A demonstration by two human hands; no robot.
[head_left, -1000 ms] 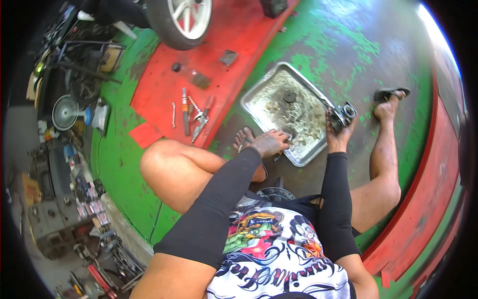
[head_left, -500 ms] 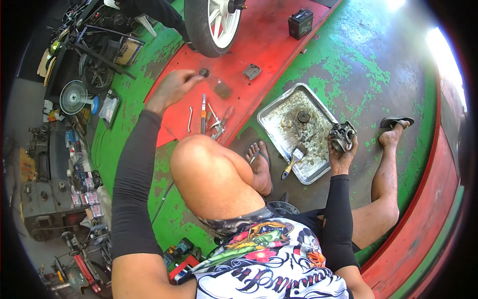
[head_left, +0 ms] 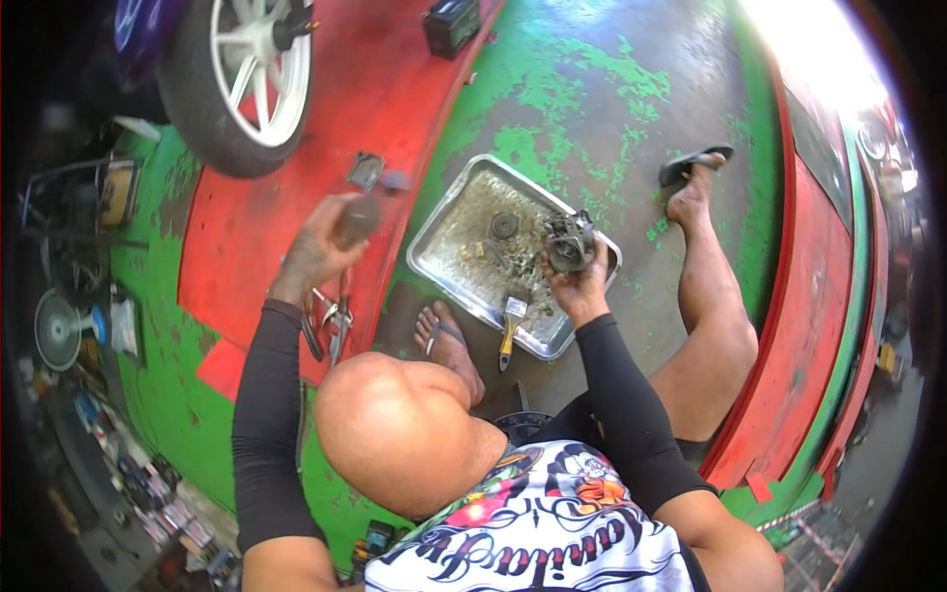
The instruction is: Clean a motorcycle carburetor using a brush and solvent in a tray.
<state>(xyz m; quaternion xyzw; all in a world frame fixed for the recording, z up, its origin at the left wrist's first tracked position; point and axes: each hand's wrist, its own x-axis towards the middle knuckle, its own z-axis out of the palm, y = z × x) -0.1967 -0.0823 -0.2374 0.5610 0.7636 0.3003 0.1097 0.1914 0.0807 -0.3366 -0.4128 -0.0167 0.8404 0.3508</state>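
Observation:
My right hand (head_left: 577, 286) holds a grimy metal carburetor (head_left: 569, 243) from below, fingers and thumb around it, over the right side of a metal tray (head_left: 434, 259). My left hand (head_left: 321, 247), smeared by motion, is closed round a small bottle with brownish contents (head_left: 357, 219). Its tip appears to point toward the tray; the blur hides its details. In the tray lie a dark round part (head_left: 504, 226), small brass-coloured pieces (head_left: 479, 250) and murky liquid. A paintbrush (head_left: 512, 331) rests on the tray's near rim, bristles inward.
Left of the tray is a red platform (head_left: 232, 261) with a flat square part (head_left: 366, 171), hand tools (head_left: 336, 321) and a black battery (head_left: 452, 27). A motorcycle wheel (head_left: 242, 89) stands on it. A red raised edge (head_left: 779, 345) runs along the right.
My left hand has taken hold of the bottle that stood on the red platform and lifted it, tilting it. The view has shifted rightward. My right hand still holds the carburetor above the tray.

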